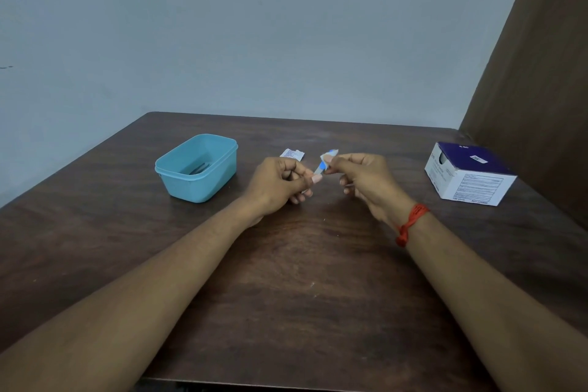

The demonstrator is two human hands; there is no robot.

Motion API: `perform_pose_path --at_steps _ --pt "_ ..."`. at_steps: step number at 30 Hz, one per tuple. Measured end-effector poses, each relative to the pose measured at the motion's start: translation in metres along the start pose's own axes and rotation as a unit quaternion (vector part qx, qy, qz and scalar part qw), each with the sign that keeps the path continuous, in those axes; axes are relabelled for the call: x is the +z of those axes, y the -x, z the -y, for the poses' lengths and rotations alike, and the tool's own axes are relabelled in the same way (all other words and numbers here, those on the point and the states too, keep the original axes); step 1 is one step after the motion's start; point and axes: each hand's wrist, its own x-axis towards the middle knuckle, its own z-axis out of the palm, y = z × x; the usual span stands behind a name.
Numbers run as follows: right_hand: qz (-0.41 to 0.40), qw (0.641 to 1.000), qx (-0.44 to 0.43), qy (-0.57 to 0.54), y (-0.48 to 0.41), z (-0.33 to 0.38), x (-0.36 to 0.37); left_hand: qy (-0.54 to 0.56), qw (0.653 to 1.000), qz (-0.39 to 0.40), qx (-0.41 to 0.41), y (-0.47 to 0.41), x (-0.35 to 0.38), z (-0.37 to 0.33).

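— Above the middle of the dark brown wooden table, how are the hands placed?
— Both forearms reach forward. The left hand and right hand curl their fingers and pinch a small blue-and-white wrapped strip between them.
— What's unclear?
— The strip's ends are covered by fingers, and the inside of the light blue plastic tub is dim.
— And the count?
— One strip, one small white sachet, one tub, one purple-and-white cardboard box.

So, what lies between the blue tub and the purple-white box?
Head view: a small white sachet on the table, then the left hand and right hand pinching a blue-white packet.
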Motion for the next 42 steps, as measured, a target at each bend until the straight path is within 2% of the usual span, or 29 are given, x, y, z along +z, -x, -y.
perform_pose_path --at_steps 4,9,11,18,25,27,33,40,42 --pt "0.034 0.999 -0.002 0.033 0.0031 -0.0008 0.0025 -0.001 1.000 -0.001 -0.001 -0.0009 -0.0007 0.0000" --pt "-0.045 0.998 -0.032 -0.018 0.0008 0.0033 -0.0004 0.009 1.000 0.004 -0.002 -0.0010 0.0000 0.0001" --pt "-0.051 0.998 -0.037 -0.024 -0.0001 0.0036 -0.0023 0.007 1.000 0.007 -0.001 -0.0012 0.0003 0.0004" --pt "0.055 0.996 -0.028 0.059 0.0061 -0.0018 0.0036 0.011 1.000 -0.001 0.003 -0.0014 -0.0010 0.0023" --pt "-0.047 0.998 -0.052 -0.002 0.0014 0.0026 0.0022 0.010 1.000 0.001 0.008 -0.0011 -0.0014 0.0020" --pt "-0.049 0.997 -0.051 -0.006 0.0010 0.0021 0.0006 0.008 1.000 0.003 0.005 -0.0007 -0.0013 0.0016" --pt "0.015 1.000 -0.017 0.022 0.0032 -0.0014 0.0031 0.010 1.000 -0.003 -0.001 -0.0006 -0.0013 0.0026" --pt "-0.048 0.997 -0.050 -0.027 -0.0020 0.0037 -0.0021 0.011 1.000 0.002 0.001 -0.0012 -0.0015 0.0001" --pt "-0.045 0.998 -0.046 -0.025 -0.0025 0.0034 -0.0033 0.008 1.000 0.002 0.000 -0.0009 -0.0020 0.0005"
